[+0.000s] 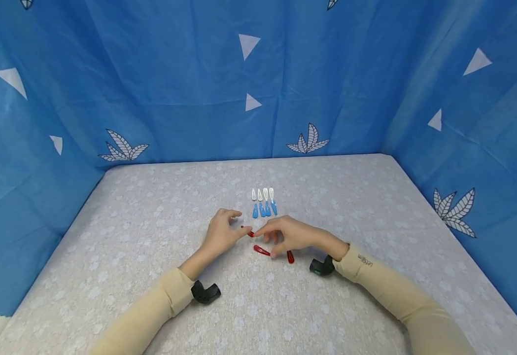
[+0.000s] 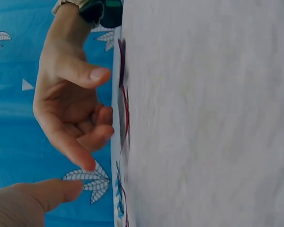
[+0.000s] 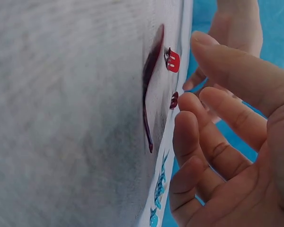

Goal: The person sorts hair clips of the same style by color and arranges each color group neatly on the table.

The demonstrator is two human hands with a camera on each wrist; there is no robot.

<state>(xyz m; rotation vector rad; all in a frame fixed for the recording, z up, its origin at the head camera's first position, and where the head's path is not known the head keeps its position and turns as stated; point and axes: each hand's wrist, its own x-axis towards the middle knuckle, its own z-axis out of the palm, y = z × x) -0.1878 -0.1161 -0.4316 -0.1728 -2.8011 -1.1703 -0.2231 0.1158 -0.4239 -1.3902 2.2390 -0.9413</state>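
Note:
My left hand (image 1: 221, 233) hovers to the left of a red snap hair clip (image 1: 251, 234) with thumb and fingers spread apart. Just right of that clip is my right hand (image 1: 294, 233), its index fingertip near it. In the right wrist view, the right hand's fingers bend loosely and hold nothing. A second red hair clip (image 1: 261, 250) lies by the right thumb, and a third red clip (image 1: 291, 257) sits partly hidden beneath that hand. Only the thumb of the left hand (image 2: 47, 191) shows in the left wrist view.
Beyond the hands, a row of blue hair clips (image 1: 261, 210) lies in front of a row of white hair clips (image 1: 260, 195). A pale floral cloth covers the table (image 1: 152, 197). Blue curtains (image 1: 196, 74) hang behind it and at its sides.

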